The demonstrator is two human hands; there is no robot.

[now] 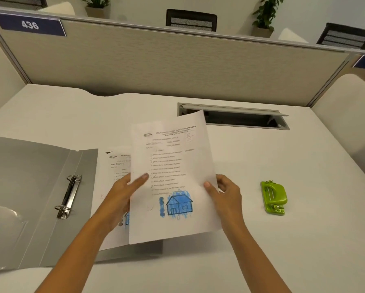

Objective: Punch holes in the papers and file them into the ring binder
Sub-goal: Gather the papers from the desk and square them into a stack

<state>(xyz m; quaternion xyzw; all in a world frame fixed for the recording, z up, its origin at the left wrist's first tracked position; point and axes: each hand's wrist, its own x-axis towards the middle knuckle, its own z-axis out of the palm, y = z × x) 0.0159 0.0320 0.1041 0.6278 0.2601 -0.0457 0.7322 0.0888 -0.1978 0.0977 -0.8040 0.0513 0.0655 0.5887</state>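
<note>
Ring binder (29, 197), one, grey, lies open flat at the left of the white counter (283, 240), its inner cover spread toward the left edge of view and its metal ring mechanism (68, 196) showing two closed rings, one nearer and one farther. Just right of the rings, on the binder's right-hand flap, lies one printed sheet (116, 166), mostly covered; its header lines and a bit of blue drawing show. Left hand (124, 195) reaches over that sheet and pinches the left edge of a second sheet (173, 176), thumb on the front and the fingers behind it. This held sheet is lifted off the counter and tilted, with printed lines and a blue coloured house near its lower part. Right hand (226, 191) grips the sheet's right edge the same way, thumb on the printed face and fingers curled behind. So two sheets are visible in all: one lying, one held between both hands. Farther back, behind the held sheet's top corner, one cable slot (240, 117) with its lid raised is set into the counter. At the right, well apart from the hands, sits one green hole punch (274, 196) by itself on the counter. Beyond the grey partition (156, 60), marked 436 at its far left, stand two black chairs and two potted plants.
</note>
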